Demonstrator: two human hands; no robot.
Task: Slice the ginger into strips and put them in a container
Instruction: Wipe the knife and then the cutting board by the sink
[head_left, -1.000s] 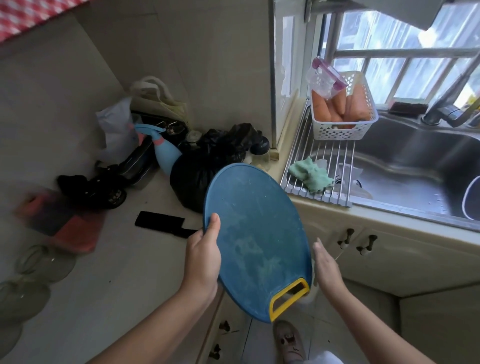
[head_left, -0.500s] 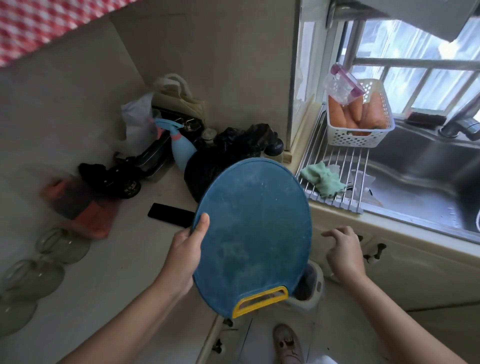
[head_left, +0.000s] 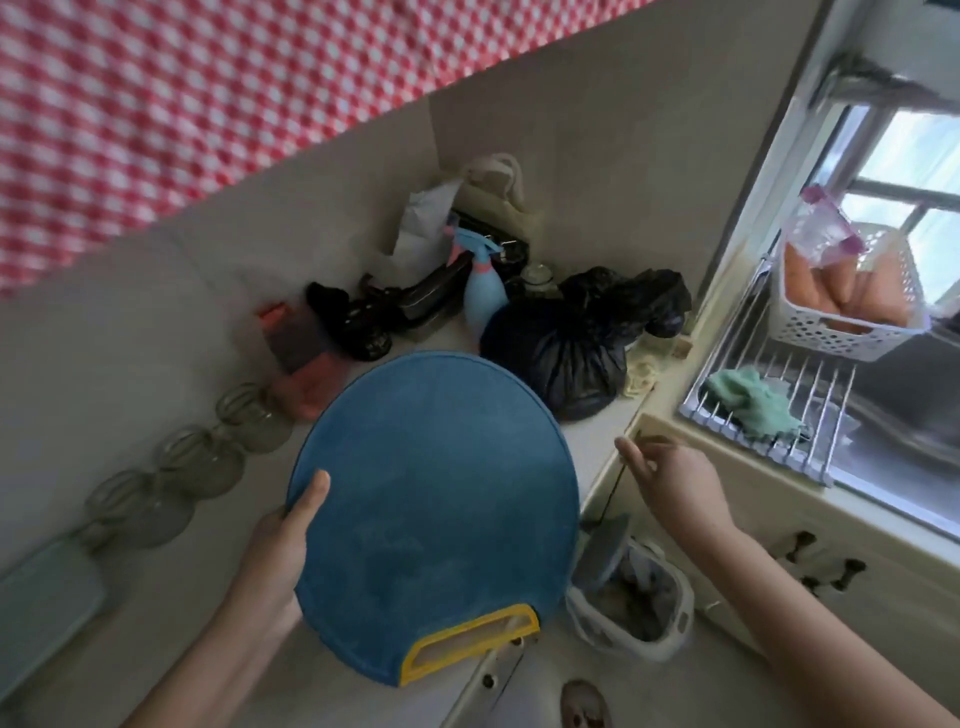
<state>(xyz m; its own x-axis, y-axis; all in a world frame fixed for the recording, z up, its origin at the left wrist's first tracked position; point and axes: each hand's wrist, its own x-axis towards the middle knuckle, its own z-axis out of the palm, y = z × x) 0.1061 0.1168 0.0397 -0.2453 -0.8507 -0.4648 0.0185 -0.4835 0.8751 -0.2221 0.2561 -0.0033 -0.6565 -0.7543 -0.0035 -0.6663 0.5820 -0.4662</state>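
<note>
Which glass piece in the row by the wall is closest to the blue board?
The far-end glass piece, beside the orange container; the others sit further from the blue board.

My tally here
I see one cutting board (head_left: 436, 499), three glass bowls (head_left: 200, 460), one spray bottle (head_left: 480, 296), one black bag (head_left: 571, 353), one white basket (head_left: 841, 332), one green cloth (head_left: 753, 405).

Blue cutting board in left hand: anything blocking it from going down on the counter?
Nothing visible on the near counter. Black bag sits just beyond the blue board, glassware lines the left; whatever lies under the board is hidden. Left hand grips its rim.
</note>
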